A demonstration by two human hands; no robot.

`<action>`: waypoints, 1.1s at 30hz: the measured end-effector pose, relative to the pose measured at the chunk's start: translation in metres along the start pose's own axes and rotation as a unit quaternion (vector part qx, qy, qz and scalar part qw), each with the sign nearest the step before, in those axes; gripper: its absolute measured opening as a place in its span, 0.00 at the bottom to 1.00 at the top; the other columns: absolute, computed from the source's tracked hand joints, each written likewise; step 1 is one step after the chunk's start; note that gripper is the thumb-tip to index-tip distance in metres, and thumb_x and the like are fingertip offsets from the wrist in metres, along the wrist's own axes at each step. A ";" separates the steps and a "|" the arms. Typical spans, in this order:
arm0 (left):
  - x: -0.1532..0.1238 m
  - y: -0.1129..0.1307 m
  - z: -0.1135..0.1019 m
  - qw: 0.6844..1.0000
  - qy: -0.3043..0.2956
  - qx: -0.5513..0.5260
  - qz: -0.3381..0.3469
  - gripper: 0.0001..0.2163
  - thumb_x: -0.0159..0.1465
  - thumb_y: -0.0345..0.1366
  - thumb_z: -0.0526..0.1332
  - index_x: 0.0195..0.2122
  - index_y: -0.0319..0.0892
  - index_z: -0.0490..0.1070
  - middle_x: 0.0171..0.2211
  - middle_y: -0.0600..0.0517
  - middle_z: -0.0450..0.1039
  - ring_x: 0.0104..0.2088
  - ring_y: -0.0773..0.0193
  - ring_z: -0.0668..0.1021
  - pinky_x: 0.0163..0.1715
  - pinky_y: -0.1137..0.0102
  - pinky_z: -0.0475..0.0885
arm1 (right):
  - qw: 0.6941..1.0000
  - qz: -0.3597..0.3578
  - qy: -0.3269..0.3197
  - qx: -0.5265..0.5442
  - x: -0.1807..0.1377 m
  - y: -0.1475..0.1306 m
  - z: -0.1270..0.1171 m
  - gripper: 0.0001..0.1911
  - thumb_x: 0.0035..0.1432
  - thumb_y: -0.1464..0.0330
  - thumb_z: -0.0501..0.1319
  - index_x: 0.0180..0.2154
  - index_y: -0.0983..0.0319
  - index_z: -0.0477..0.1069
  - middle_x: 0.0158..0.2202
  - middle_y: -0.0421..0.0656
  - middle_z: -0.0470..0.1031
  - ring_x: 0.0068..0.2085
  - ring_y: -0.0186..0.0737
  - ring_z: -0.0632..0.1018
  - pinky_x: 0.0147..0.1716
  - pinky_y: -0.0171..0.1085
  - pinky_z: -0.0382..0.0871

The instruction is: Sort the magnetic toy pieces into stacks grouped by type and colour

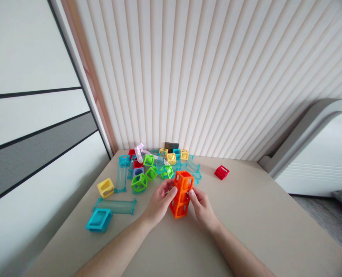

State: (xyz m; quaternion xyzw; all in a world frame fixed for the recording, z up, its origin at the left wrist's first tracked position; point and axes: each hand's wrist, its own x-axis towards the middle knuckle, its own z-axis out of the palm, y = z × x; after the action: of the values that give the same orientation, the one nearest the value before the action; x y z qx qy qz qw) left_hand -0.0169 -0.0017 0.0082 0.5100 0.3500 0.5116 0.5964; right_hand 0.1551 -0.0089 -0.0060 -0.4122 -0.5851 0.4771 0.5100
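An orange tower of stacked hollow cube blocks (181,192) stands upright on the beige table (246,215). My left hand (158,204) grips its left side, thumb and fingers closed around the middle blocks. My right hand (201,206) pinches its right side with the fingertips. Both hands touch the tower.
Behind the tower lies a pile of hollow blocks: green ones (139,182), a yellow one (105,187), teal clear track pieces (115,206), a cyan block (99,220). A lone red block (221,172) sits to the right. A ribbed wall stands behind; a white unit is at right.
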 end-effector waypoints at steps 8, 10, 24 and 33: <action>0.001 -0.003 0.001 0.999 -0.023 -0.038 -0.015 0.18 0.60 0.45 0.67 0.47 0.43 0.71 0.42 0.49 0.75 0.40 0.61 0.77 0.36 0.70 0.72 | 0.993 0.073 0.020 0.093 0.001 0.001 0.002 0.28 0.58 0.43 0.58 0.32 0.62 0.77 0.26 0.42 0.77 0.26 0.39 0.73 0.28 0.37 0.68; 0.000 -0.004 0.001 0.999 -0.027 -0.034 -0.022 0.18 0.59 0.45 0.68 0.46 0.42 0.70 0.38 0.51 0.74 0.35 0.63 0.76 0.30 0.72 0.70 | 0.990 0.088 0.020 0.110 0.000 -0.001 0.005 0.28 0.58 0.43 0.58 0.33 0.62 0.77 0.25 0.42 0.77 0.24 0.37 0.72 0.26 0.36 0.67; 0.004 -0.007 -0.002 0.996 0.076 0.045 0.027 0.18 0.63 0.46 0.64 0.51 0.44 0.69 0.39 0.50 0.74 0.39 0.60 0.77 0.33 0.71 0.72 | 0.977 0.117 0.000 0.180 0.001 -0.005 0.002 0.21 0.59 0.52 0.64 0.48 0.59 0.75 0.40 0.45 0.81 0.35 0.44 0.80 0.34 0.39 0.73; -0.009 0.000 -0.001 0.960 0.023 0.204 0.190 0.16 0.67 0.37 0.60 0.55 0.49 0.70 0.53 0.45 0.68 0.46 0.58 0.76 0.46 0.64 0.73 | 0.956 0.156 0.019 0.247 -0.001 -0.008 0.008 0.23 0.57 0.48 0.64 0.42 0.60 0.76 0.39 0.48 0.82 0.41 0.50 0.82 0.38 0.44 0.75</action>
State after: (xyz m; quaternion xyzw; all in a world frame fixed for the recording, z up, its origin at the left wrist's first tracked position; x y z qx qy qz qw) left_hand -0.0201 -0.0098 0.0071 0.6657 0.3571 0.5452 0.3634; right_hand 0.1477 -0.0126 0.0017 -0.3684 -0.3678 0.6726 0.5259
